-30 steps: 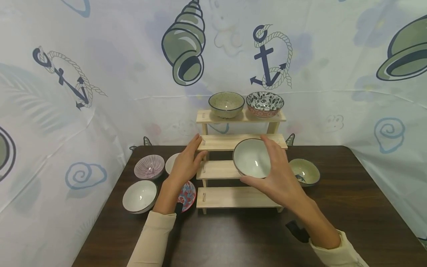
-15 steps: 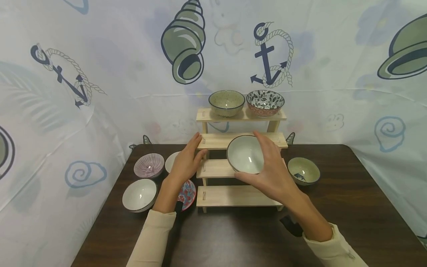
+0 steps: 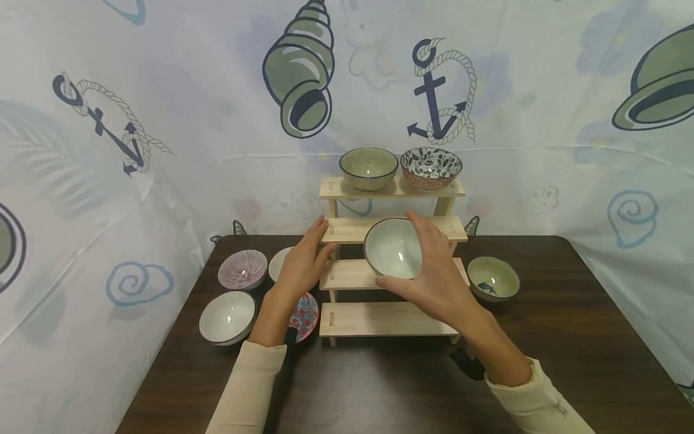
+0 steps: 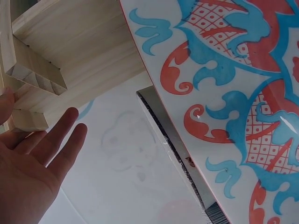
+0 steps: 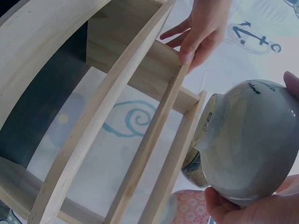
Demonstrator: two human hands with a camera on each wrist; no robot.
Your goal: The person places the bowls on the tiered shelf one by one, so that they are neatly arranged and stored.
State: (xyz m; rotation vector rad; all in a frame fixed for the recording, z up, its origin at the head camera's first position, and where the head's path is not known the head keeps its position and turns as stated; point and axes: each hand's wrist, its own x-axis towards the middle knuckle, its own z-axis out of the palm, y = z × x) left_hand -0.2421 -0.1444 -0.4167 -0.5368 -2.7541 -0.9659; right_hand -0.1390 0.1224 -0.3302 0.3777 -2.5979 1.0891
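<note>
While two hands work at one rack (image 3: pixel 390 319) of four tiers, seven bowls and one red-and-blue dish (image 3: pixel 306 316) are in sight, all on a single dark table (image 3: pixel 368 386) or above it. The right hand (image 3: pixel 436 274) grips one of the bowls, the pale bowl (image 3: pixel 391 250), its thumb low on the rim and its fingers high. This bowl is tilted, its inside toward the head camera, in front of the rack's two middle tiers; how near it is to the wood I cannot tell. The left hand (image 3: pixel 300 265) is unclenched, its fingers mostly straight and touching the left end of the rack's second tier from the top.

Two bowls stand on the rack's top tier: the speckled bowl (image 3: pixel 368 166) on the left and the floral bowl (image 3: pixel 431 166) on the right. Left of the rack are three bowls, the purple bowl (image 3: pixel 242 269), the white bowl (image 3: pixel 228 317) and a part-hidden bowl (image 3: pixel 279 263), plus the dish. Right of the rack is one, the green bowl (image 3: pixel 494 278).

Compared with a second ago, the pale bowl and the right hand have shifted left across the rack and slightly up; the left hand and the other bowls have stayed put.
</note>
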